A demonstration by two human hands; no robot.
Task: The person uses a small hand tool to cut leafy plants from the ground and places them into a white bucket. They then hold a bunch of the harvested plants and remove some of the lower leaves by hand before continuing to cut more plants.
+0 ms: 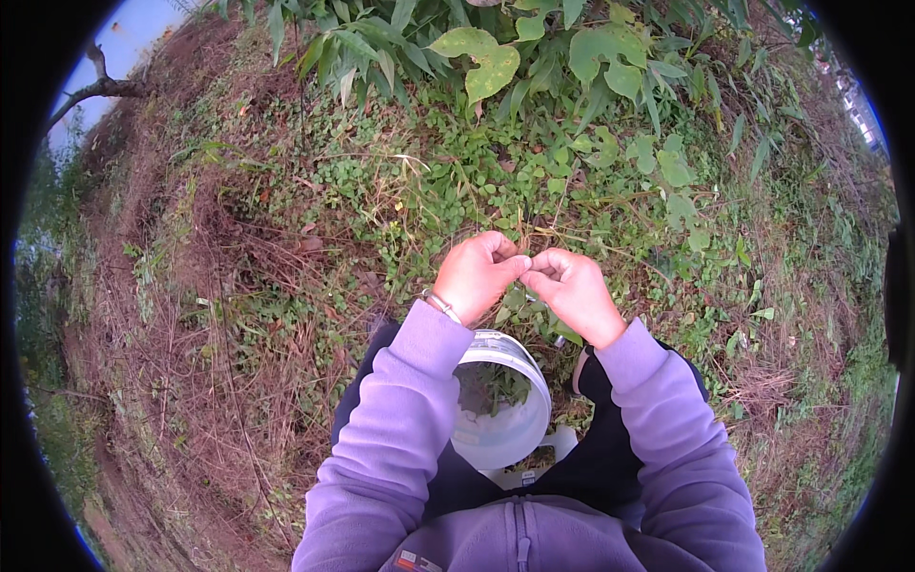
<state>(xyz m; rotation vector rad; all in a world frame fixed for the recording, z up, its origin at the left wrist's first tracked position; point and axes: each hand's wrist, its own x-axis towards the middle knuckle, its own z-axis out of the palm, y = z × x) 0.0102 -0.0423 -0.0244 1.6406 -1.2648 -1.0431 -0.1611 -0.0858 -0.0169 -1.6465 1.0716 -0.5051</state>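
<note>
My left hand point(477, 275) and my right hand point(577, 292) meet at the fingertips above the low green plants. Thumbs and forefingers pinch together around something small and green point(527, 263), too small to name. The left wrist bears a silver-coloured bracelet point(442, 306). Just below the hands, between my knees, a white plastic bucket point(500, 432) stands tilted, with green leaves point(497, 390) inside. Leafy stems hang or grow right under the right hand, and a small shiny object point(560, 342) shows beside its wrist; its kind cannot be told.
Low green ground cover point(457, 171) spreads ahead. Broad lobed leaves point(607, 53) overhang it at the top. Dry brown stems point(214, 343) lie in tangles on the left. Part of a white plastic object point(561, 442) shows beneath the bucket. A bare branch point(104, 87) juts in at upper left.
</note>
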